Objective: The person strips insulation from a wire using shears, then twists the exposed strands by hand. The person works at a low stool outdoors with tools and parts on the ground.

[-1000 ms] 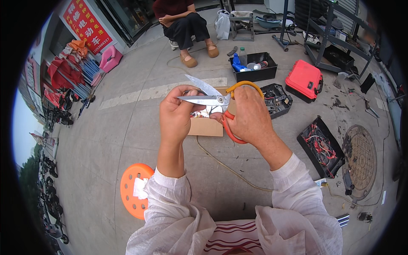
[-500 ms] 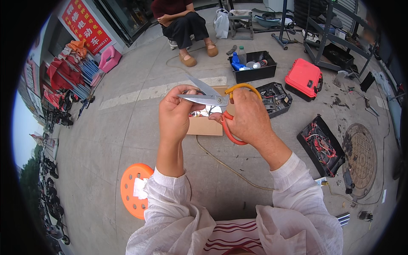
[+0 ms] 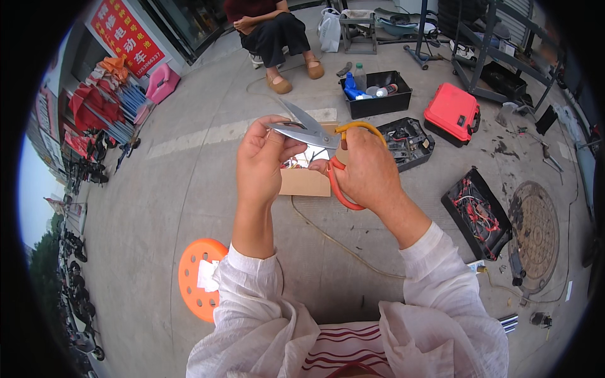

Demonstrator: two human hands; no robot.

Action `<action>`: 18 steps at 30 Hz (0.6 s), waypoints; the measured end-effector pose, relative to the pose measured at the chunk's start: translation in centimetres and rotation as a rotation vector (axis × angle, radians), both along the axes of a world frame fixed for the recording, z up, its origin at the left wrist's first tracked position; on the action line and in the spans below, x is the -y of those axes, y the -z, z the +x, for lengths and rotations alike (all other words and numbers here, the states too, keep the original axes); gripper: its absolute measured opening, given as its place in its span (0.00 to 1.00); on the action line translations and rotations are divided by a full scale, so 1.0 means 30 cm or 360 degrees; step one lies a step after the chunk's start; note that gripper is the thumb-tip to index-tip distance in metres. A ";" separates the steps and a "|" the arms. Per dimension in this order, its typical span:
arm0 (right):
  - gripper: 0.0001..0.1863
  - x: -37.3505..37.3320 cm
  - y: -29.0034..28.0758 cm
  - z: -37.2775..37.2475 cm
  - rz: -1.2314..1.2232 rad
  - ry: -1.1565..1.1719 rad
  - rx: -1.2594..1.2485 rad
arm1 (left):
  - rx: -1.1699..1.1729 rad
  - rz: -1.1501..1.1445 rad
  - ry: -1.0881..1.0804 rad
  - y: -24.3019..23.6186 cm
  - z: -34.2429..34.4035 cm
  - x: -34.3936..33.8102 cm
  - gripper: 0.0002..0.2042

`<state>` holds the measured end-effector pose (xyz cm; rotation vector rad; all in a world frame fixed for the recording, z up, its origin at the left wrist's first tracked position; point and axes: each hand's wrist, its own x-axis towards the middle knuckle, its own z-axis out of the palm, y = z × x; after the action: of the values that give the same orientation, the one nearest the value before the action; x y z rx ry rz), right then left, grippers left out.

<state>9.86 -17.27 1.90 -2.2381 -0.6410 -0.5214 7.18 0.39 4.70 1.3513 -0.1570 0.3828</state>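
Observation:
My right hand [image 3: 368, 165] is closed round the handles of a pair of scissors [image 3: 313, 133], one loop yellow and the other red-orange. Their silver blades are spread apart and point left, toward my left hand [image 3: 257, 165]. The fingers of that hand are pinched together by the lower blade's tip; a small dark bit shows there, but I cannot make out what it is. Beneath both hands an open cardboard box [image 3: 305, 184] has red bits and a white, bright surface inside, partly hidden by my hands.
An orange stool [image 3: 196, 277] stands at left. To the right are a black bin of bottles [image 3: 378, 109], a black parts tray [image 3: 413, 154], a red case [image 3: 450, 108] and a black tray of wires [image 3: 455, 200]. A cable [image 3: 340, 246] crosses the ground. Someone sits ahead [image 3: 277, 44].
The scissors have tilted, their blade tips now higher. My left fingers have risen slightly with them. The blades stay spread, and my right hand keeps its hold on the handles.

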 end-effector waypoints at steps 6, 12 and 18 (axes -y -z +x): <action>0.40 -0.001 -0.006 0.004 0.0015 0.0033 0.0134 | -0.0022 0.0125 -0.0120 -0.028 -0.007 0.020 0.07; 0.38 0.006 -0.010 -0.001 -0.0074 0.0002 -0.0002 | -0.0011 0.0128 -0.0070 -0.017 -0.005 0.018 0.07; 0.40 0.006 -0.020 -0.004 -0.0041 -0.0043 -0.0029 | -0.0023 0.0145 -0.0056 -0.017 -0.006 0.010 0.07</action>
<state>9.73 -17.44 2.51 -2.2530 -0.6712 -0.4815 7.00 0.08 5.20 1.4481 -0.1404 0.3991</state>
